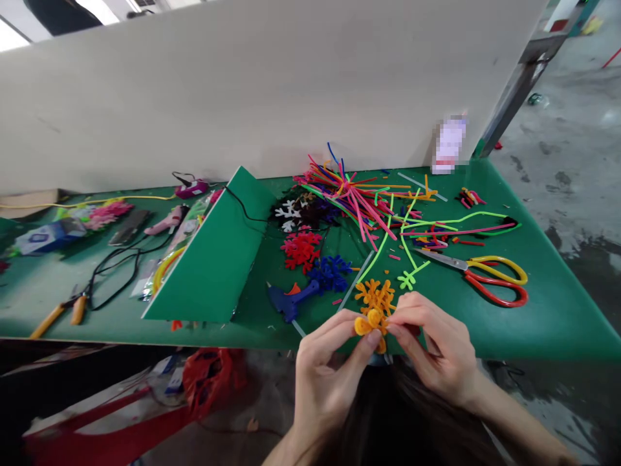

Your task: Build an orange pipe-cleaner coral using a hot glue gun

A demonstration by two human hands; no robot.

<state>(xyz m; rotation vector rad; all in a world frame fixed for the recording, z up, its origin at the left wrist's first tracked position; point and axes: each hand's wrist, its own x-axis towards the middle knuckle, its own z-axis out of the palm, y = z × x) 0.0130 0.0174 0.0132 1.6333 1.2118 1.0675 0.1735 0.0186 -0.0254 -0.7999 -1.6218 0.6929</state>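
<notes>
Between my two hands, at the table's front edge, is a looped orange pipe-cleaner shape [365,325]. My left hand [324,369] pinches it from the left with thumb and fingers. My right hand [439,346] is closed at its right side, fingertips pressed on it. Just beyond them lie orange branched pipe-cleaner pieces [376,294], partly overlapped by the held one. A blue glue gun [291,301] lies left of my hands, near blue branched pieces [330,273] and red ones [301,249]. A light green branched piece [406,279] is just above my right hand.
Scissors [478,272] with red and yellow handles lie right. A heap of pipe cleaners [347,188] spreads at the back, below a white partition [272,84]. A slanted green board [208,259] stands left; beyond it are pliers [61,314] and a pink glue gun [167,221].
</notes>
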